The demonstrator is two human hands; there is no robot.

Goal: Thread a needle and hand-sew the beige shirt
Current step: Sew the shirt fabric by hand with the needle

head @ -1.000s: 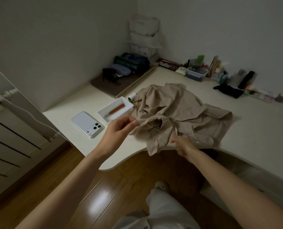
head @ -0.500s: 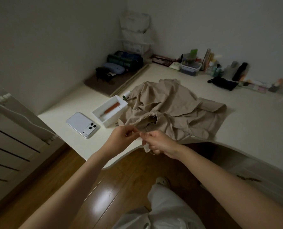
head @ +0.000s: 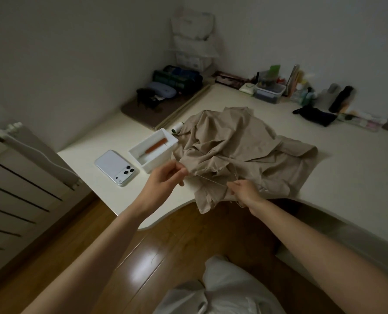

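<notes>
Dim room, a pale desk in the corner. The left hand pinches a thread drawn taut across to the right hand, whose curled fingers grip it too. Under both, the beige shirt lies crumpled at the desk's front edge, with a white tray touching its left side and a phone beyond that

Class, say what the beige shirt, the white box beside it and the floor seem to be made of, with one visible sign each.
Beige shirt: woven cloth, matt; it lies in soft creases and folds. White box: probably plastic, smooth; thin, straight walls. Floor: wood or wood-look boards, glossy; plank seams and a bright reflection.
</notes>
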